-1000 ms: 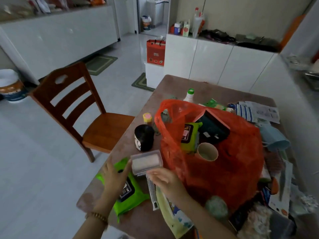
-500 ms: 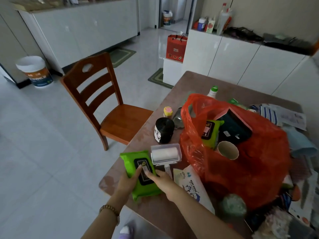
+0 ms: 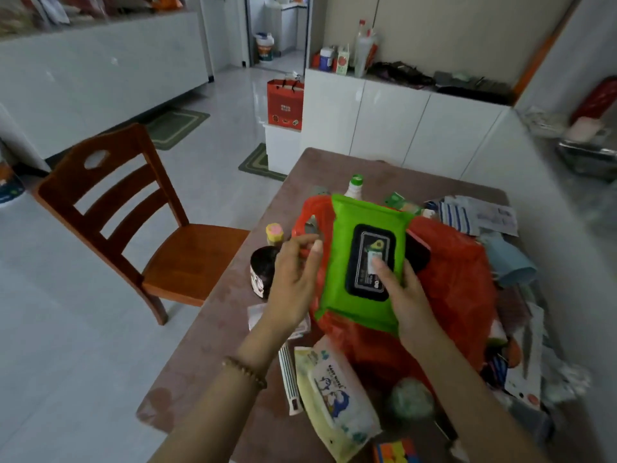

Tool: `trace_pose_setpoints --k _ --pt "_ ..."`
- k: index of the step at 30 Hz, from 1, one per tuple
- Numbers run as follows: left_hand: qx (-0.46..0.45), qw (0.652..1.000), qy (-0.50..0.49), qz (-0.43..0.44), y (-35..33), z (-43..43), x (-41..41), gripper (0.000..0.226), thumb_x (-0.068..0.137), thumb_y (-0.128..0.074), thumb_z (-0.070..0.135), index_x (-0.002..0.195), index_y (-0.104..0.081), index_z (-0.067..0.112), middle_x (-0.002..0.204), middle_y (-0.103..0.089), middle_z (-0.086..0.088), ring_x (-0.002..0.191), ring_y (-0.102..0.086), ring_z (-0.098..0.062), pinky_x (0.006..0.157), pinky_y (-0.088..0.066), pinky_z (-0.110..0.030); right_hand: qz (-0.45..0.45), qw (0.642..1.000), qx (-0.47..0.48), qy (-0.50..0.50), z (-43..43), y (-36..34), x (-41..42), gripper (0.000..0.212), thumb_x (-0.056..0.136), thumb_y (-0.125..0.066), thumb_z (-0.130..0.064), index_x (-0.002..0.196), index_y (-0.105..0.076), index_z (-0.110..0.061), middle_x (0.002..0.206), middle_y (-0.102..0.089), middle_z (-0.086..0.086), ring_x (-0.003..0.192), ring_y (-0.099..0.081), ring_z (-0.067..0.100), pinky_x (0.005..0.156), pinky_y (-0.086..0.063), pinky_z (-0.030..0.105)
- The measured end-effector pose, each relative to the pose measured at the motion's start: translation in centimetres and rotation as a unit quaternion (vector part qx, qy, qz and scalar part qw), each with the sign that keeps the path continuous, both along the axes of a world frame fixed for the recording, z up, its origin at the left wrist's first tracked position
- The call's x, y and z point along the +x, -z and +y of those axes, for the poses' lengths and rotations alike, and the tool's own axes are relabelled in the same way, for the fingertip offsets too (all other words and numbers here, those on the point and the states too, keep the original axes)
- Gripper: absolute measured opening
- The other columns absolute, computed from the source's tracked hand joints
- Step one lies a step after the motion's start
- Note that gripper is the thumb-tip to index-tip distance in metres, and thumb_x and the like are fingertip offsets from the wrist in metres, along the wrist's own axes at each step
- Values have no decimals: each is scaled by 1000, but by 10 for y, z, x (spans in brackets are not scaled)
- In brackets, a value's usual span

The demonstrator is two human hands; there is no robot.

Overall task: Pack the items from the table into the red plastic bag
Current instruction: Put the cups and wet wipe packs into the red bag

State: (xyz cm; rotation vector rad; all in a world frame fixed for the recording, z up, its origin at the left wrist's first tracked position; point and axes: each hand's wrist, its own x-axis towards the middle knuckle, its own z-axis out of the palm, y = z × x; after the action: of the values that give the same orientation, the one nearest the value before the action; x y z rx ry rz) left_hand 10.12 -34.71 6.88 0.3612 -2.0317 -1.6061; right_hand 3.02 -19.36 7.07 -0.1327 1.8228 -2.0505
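Observation:
The red plastic bag [image 3: 457,282] stands bulging on the brown table [image 3: 213,332]. A green wipes pack with a black lid [image 3: 354,255] is held flat over the bag's mouth. My right hand [image 3: 404,295] grips the pack's near right side, thumb on the lid. My left hand [image 3: 293,282] pinches the bag's left rim, beside the pack. The bag's contents are hidden under the pack.
A yellow wipes pack [image 3: 334,402], a white comb-like stick [image 3: 290,379] and a green ball [image 3: 410,399] lie near the front edge. A black jar [image 3: 262,267], a small yellow-lid bottle [image 3: 274,232], a blue cup [image 3: 510,262] and papers surround the bag. A wooden chair [image 3: 133,222] stands left.
The green pack has been lifted off the table's front edge and brought over the bag's mouth by my right hand. My left hand let go of it and took the bag's rim.

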Motion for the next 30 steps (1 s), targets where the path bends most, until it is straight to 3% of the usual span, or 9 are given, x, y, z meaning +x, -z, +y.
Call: trace_pose_setpoints --k 4,8,11,15,18,21,25,28,30 --pt "-9 997 48 -53 41 1 -15 15 93 -53 29 102 -60 18 87 -57 10 73 -52 7 70 -40 -8 -21 991 53 121 25 37 -67 62 85 -66 -37 139 -41 -20 128 -60 7 109 -62 25 92 -52 45" --pt "-46 989 74 -119 77 -7 -11 19 89 -60 31 102 -59 18 90 -61 10 79 -58 9 70 -44 -8 -94 979 143 113 39 75 -84 55 93 -56 -22 143 -34 -18 142 -48 9 124 -51 28 103 -43 42" --pt "-89 984 72 -140 98 -19 -2 32 82 -60 46 100 -58 20 97 -60 6 88 -57 -2 75 -43 -13 52 954 265 127 44 71 -42 44 94 -54 -18 136 -43 -17 141 -45 5 129 -43 19 104 -39 31" --pt "-260 946 50 -187 130 -46 12 47 77 -71 43 109 -56 11 106 -56 -5 96 -53 -19 81 -43 -29 283 931 217 72 40 66 47 8 89 -60 -19 97 -59 -19 103 -58 -4 100 -57 8 86 -44 14" --pt "-329 896 91 -283 149 -68 11 73 73 -73 46 130 -47 8 124 -52 -13 113 -50 -31 93 -44 -41 186 950 251 -20 36 98 82 14 82 -68 -27 77 -54 -25 82 -56 -3 77 -57 11 72 -47 25" --pt "-376 864 131 -308 155 -80 9 79 71 -70 54 134 -43 12 125 -55 -11 109 -54 -31 87 -46 -41 45 926 363 -90 35 128 94 34 78 -73 -40 100 -53 -24 104 -54 -6 97 -54 10 78 -43 20" --pt "-392 852 168 -304 152 -90 9 73 70 -69 57 126 -45 15 114 -58 -8 98 -58 -29 77 -47 -37 -16 901 422 -101 25 141 99 75 69 -77 -50 128 -42 -19 118 -45 -11 112 -52 14 80 -42 22" --pt "-372 857 194 -299 152 -96 11 72 67 -71 58 120 -45 18 109 -61 -7 93 -59 -28 74 -50 -38 -27 892 441 -99 15 138 102 50 62 -83 -46 93 -54 -19 87 -55 -11 83 -57 7 65 -46 20" --pt "-345 858 220 -310 152 -99 12 76 66 -73 55 124 -42 17 112 -61 -8 94 -59 -28 75 -51 -39 -40 901 421 -94 12 141 105 49 56 -87 -47 87 -60 -21 84 -63 -10 82 -62 9 68 -53 24"
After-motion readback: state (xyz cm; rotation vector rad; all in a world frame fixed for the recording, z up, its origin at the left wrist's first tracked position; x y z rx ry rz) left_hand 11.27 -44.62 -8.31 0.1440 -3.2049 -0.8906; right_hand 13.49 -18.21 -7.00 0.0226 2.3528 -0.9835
